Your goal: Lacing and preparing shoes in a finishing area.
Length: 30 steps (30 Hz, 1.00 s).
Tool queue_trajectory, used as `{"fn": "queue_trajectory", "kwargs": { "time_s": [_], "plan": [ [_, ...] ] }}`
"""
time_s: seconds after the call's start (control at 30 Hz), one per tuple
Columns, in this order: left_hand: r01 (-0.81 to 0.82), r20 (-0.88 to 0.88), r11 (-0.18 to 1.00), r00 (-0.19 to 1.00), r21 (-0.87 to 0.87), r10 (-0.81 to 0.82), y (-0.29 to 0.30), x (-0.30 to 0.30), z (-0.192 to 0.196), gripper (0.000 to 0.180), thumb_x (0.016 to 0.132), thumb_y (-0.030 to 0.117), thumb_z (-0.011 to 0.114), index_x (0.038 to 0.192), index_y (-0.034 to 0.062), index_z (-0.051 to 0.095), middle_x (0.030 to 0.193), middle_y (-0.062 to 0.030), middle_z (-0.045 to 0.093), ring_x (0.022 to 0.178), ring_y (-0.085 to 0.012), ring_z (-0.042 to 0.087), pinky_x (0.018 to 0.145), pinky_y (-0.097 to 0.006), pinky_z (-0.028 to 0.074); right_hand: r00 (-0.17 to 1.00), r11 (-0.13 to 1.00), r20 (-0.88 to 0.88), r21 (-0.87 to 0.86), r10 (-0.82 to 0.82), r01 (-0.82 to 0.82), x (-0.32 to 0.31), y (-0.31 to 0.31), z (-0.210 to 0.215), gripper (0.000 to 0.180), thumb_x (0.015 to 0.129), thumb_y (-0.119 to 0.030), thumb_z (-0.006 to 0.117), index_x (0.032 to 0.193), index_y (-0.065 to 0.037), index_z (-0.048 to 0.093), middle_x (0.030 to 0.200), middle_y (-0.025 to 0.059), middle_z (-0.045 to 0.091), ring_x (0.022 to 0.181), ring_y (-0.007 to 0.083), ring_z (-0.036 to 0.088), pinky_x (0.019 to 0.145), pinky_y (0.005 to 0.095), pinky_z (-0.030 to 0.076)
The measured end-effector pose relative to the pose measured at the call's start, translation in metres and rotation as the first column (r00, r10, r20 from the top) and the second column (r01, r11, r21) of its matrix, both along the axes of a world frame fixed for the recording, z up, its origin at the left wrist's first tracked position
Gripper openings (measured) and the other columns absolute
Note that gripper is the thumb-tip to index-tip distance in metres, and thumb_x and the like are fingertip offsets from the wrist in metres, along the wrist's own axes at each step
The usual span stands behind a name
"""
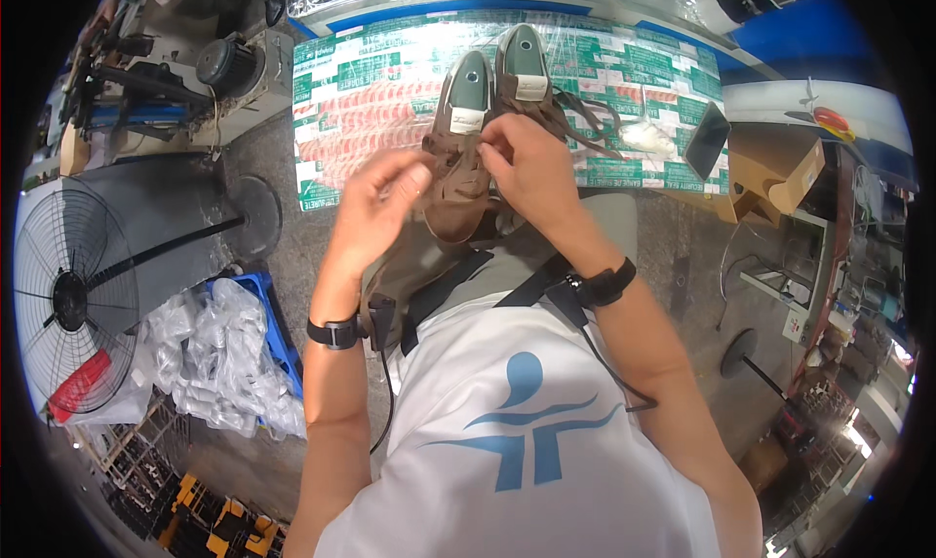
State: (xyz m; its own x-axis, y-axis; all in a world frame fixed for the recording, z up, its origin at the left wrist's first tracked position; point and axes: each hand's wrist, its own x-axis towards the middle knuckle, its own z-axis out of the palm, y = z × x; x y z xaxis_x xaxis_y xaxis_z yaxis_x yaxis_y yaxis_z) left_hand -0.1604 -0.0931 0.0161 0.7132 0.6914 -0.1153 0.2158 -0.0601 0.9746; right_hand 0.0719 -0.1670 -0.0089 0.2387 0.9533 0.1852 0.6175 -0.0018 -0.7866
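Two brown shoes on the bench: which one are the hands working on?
The left shoe, nearer the person. Both the left hand and the right hand are at its laces; the right shoe lies beside it, farther back, untouched.

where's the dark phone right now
In the head view the dark phone lies at upper right, on the right end of the printed table cover, beside a clear plastic bag and right of the brown shoes.

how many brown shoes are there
2: one brown shoe under both hands, left hand and right hand; the second shoe just right of it on the table.
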Motion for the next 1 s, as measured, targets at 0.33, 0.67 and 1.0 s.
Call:
{"fn": "queue_trajectory", "kwargs": {
  "time_s": [0.33, 0.67, 1.0],
  "plan": [
    [-0.230, -0.108, 0.932, 0.957, 0.279, 0.268, -0.011, 0.049, -0.027, 0.028, 0.093, -0.011, 0.074, 0.118, 0.0029, 0.077, 0.105, -0.0026, 0.069, 0.094, -0.0130, 0.067, 0.086, -0.028, 0.057, 0.679, 0.908, -0.727, -0.344, -0.097, -0.239, 0.002, -0.031, -0.009, 0.012, 0.096, -0.009, 0.079, 0.100, -0.002, 0.069, 0.090, -0.0031, 0.065, 0.077, 0.0031, 0.057, 0.067, 0.0229, 0.049],
    [-0.390, -0.002, 0.861, 0.911, 0.326, 0.413, -0.014, 0.049, -0.043, 0.027, 0.089, -0.009, 0.080, 0.113, 0.0015, 0.075, 0.113, -0.0052, 0.069, 0.090, -0.0141, 0.067, 0.079, -0.029, 0.056, 0.940, 0.899, -0.337, -0.396, 0.049, -0.189, 0.008, -0.021, 0.008, 0.020, 0.102, -0.017, 0.073, 0.112, 0.000, 0.069, 0.081, -0.0007, 0.063, 0.075, 0.0090, 0.059, 0.069, 0.0304, 0.051],
    [-0.390, 0.107, 0.813, 0.918, 0.433, 0.383, -0.021, 0.066, -0.044, 0.026, 0.087, -0.009, 0.080, 0.110, 0.0028, 0.075, 0.108, -0.0078, 0.070, 0.087, -0.0172, 0.068, 0.074, -0.029, 0.057, 0.736, 0.886, -0.676, -0.359, -0.030, -0.294, 0.013, -0.026, 0.002, 0.024, 0.114, -0.028, 0.065, 0.108, -0.006, 0.075, 0.083, -0.0059, 0.067, 0.070, 0.0027, 0.053, 0.059, 0.0245, 0.042]
  ]
}}
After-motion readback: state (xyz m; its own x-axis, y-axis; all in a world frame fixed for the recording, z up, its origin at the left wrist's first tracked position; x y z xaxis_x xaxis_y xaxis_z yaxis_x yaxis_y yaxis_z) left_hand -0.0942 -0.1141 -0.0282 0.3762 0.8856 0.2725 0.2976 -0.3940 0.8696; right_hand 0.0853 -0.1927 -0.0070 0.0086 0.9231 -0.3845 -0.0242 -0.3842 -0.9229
